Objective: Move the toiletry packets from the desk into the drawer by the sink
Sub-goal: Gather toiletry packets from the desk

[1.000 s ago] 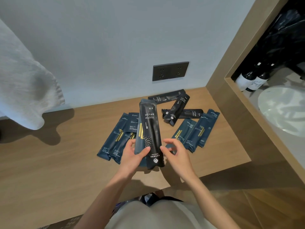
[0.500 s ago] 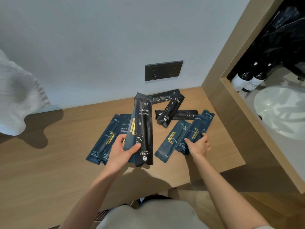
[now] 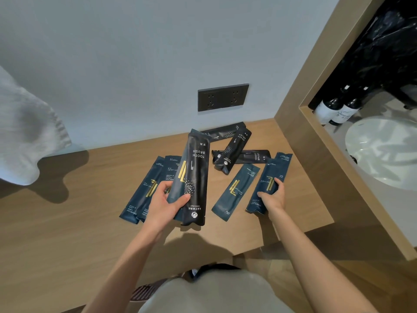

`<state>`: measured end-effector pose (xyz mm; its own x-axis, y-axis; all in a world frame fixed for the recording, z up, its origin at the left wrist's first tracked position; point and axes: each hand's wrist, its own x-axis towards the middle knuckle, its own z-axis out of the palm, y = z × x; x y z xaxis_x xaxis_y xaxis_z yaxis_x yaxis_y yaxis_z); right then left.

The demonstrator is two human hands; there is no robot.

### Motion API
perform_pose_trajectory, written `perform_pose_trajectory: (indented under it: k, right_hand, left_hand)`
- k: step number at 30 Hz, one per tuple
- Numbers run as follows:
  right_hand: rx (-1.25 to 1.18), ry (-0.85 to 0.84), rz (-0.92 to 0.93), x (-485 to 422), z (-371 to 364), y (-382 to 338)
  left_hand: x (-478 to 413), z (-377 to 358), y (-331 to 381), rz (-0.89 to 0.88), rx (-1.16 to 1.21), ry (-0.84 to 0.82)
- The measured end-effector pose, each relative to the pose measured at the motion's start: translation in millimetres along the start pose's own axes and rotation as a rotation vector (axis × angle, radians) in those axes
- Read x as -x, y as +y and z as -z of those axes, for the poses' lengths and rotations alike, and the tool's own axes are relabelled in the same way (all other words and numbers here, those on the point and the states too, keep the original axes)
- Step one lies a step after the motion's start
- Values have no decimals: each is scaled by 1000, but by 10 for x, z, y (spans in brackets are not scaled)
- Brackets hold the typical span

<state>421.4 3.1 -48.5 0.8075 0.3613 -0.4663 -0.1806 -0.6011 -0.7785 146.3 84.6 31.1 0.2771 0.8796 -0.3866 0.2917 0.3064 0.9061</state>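
Pale grey wall (image 3: 135, 53) with dark socket plate (image 3: 223, 97) above light wooden desk (image 3: 67, 222)

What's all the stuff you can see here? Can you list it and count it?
black toothbrush packets: four, black; three piled at the desk's back, one held.
blue packets: at least five, dark blue with gold marks; on the desk, overlapping.
desk: one, light wood; centre.
socket plate: one, dark grey; on the wall.
cloth: one, white; hanging at left.
bottles: two, dark with white labels; beside the sink.
sink: one, white; far right.
left hand: holds a black packet, a blue one behind.
right hand: grips the rightmost blue packet.
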Motion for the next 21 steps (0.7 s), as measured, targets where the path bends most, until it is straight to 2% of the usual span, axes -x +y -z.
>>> perform_pose_trajectory:
  k: [4, 12, 21]
  right_hand:
    - [-53, 3, 36, 200, 136, 8]
    - [-168, -13, 300, 1241, 479, -42]
    - [-249, -13, 434, 2501, 958, 207]
  left_hand:
    - [68, 67, -19, -4, 3, -20]
    - [402, 264, -73, -31, 17, -76]
    - [990, 296, -37, -91, 66, -259]
